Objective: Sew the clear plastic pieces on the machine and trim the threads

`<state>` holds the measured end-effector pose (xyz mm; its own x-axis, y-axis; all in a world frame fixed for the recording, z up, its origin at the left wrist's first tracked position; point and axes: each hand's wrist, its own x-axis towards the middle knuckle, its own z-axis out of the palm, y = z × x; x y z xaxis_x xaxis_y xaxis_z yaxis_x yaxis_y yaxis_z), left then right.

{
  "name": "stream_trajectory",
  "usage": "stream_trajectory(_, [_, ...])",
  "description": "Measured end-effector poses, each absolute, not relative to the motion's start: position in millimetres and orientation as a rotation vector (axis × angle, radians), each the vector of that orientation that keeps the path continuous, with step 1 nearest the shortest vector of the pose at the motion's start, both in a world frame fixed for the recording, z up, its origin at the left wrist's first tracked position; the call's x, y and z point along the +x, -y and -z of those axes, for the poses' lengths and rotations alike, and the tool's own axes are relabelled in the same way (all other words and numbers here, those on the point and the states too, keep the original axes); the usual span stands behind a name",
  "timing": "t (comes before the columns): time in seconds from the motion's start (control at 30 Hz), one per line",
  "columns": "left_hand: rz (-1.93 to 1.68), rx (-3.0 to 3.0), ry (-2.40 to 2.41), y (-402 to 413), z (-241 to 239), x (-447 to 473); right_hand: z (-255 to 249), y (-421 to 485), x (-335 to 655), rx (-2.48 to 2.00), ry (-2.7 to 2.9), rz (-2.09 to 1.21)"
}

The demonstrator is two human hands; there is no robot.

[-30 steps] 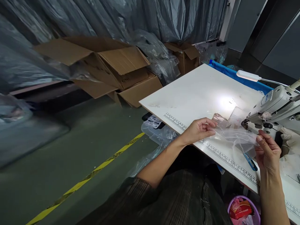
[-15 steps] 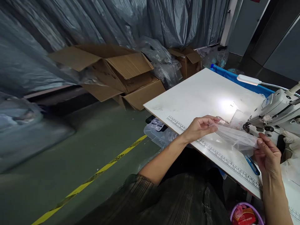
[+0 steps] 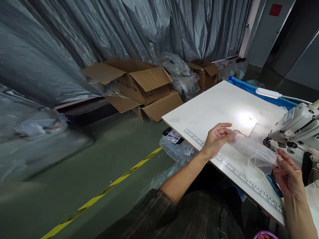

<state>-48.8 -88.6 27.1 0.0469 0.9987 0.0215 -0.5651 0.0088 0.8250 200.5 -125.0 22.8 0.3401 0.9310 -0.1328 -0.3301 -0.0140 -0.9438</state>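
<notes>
– our left hand pinches one end of a clear plastic bag, fingers curled shut on it, over the near edge of the white table.
– and our right hand?
– our right hand grips the other end between thumb and fingertips. the bag stretches between both hands, slanting down to the right, just in front of the sewing machine. we cannot tell whether it touches the tabletop.
– what do we see around it?
– a ruler scale is printed along the table's near edge, under the bag. a blue-handled tool lies just beside our right hand. a lamp throws a bright patch on the tabletop behind the bag. on the floor to the left stand open cardboard boxes against grey plastic sheeting, with a yellow line nearer us.
</notes>
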Motion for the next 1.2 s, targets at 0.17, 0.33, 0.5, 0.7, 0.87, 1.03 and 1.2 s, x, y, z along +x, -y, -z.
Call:
stream_trajectory(0.17, [-1.434, 0.776, -0.754, 89, -25, -52, -22, 126, 200, -1.135, 0.762, -1.1])
stream_trajectory(0.33, [-1.478, 0.841, -0.831, 91, -24, -53, -24, 126, 199, -1.147, 0.726, -1.109])
stream_trajectory(0.5, [-1.519, 0.925, -0.892, 94, -26, -54, -23, 127, 199, -1.15, 0.748, -1.074])
stream_trajectory(0.7, [-1.569, 0.997, -0.925, 93, -23, -55, -20, 126, 198, -1.185, 0.763, -1.032])
stream_trajectory(0.87, [-1.558, 0.951, -0.957, 91, -22, -54, -16, 126, 195, -1.238, 0.864, -0.795])
stream_trajectory(1.03, [-1.555, 0.83, -1.029, 86, -18, -52, -18, 126, 191, -1.2, 1.004, -0.674])
stream_trajectory(1.2, [-1.541, 0.795, -1.042, 85, -18, -51, -22, 129, 191, -1.158, 1.087, -0.649])
